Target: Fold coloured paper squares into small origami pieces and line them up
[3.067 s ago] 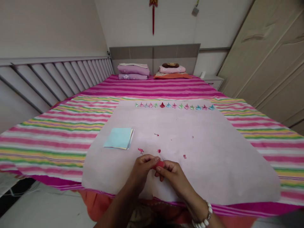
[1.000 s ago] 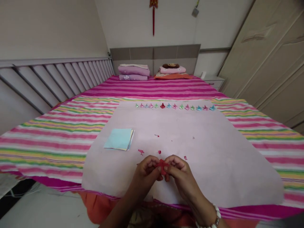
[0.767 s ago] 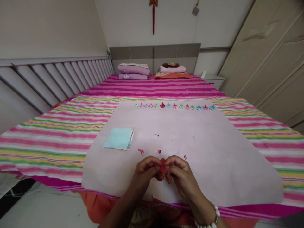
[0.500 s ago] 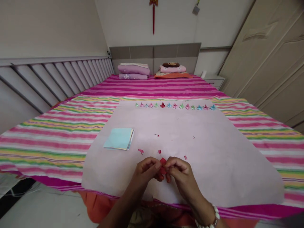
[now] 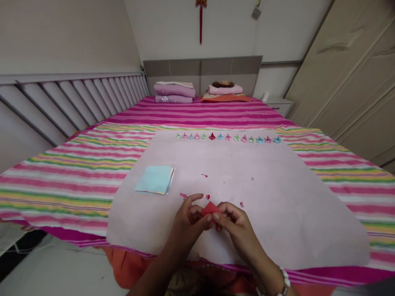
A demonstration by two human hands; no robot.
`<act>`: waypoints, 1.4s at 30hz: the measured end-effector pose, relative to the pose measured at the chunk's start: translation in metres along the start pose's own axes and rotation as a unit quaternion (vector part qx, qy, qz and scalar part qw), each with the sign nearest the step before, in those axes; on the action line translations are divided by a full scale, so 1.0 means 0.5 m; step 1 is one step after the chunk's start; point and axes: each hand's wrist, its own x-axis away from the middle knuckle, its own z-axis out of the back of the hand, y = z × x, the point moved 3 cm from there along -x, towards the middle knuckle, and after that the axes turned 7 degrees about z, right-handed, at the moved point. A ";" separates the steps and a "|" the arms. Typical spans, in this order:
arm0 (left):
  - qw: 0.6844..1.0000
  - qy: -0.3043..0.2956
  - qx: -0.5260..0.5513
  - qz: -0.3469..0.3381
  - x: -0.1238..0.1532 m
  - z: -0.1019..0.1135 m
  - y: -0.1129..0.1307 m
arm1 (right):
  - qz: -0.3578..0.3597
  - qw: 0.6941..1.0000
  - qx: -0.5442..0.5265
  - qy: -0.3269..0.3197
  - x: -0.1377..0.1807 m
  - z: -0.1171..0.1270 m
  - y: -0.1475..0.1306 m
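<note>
A small folded piece of red paper [image 5: 211,208] is held between my two hands, its pointed corner facing away from me. My left hand [image 5: 189,218] grips its left side with thumb and fingers, the index finger stretched out above. On the right side, my right hand [image 5: 234,220] pinches the paper, its thumb lying across the lower edge. The fingers hide the paper's lower part. Just beyond my hands, small red pieces lie on the pale sheet [image 5: 277,197]: a bird-like shape [image 5: 183,195], a rounded bit [image 5: 207,197] and another scrap [image 5: 241,204].
A stack of square paper [image 5: 154,179], light blue on top, lies at the left. Along the sheet's far edge runs a row of folded paper shapes [image 5: 228,137] in several colours. A thin red piece [image 5: 204,175] lies mid-sheet. Folded bedding [image 5: 175,90] sits by the headboard [image 5: 185,68].
The red paper has turned so that a flat triangular face shows. My left index finger has lifted and stretched out, while my right thumb has moved onto the paper's lower edge.
</note>
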 end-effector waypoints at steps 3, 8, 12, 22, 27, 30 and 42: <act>0.998 -0.033 -0.030 0.034 -0.005 0.002 -0.007 | 0.004 1.000 0.002 0.000 -0.001 0.002 0.002; 0.995 -0.006 -0.103 0.001 -0.004 0.008 -0.008 | 0.008 0.999 0.023 0.022 0.000 0.001 -0.001; 0.995 -0.005 -0.098 -0.001 -0.005 0.007 -0.008 | 0.014 1.000 0.012 0.025 -0.001 0.002 0.000; 0.984 0.046 -0.119 -0.126 -0.001 0.011 0.002 | 0.008 0.998 -0.029 0.056 -0.003 0.020 0.016; 0.957 0.017 -0.197 -0.214 0.010 0.005 0.013 | 0.021 0.999 -0.010 0.041 0.001 0.017 0.008; 0.956 0.041 -0.187 -0.224 0.013 0.007 0.013 | 0.036 0.999 0.000 0.037 0.004 0.014 -0.006; 0.941 0.066 -0.209 -0.258 0.031 0.000 0.030 | 0.123 0.989 0.078 0.008 0.007 0.009 -0.052</act>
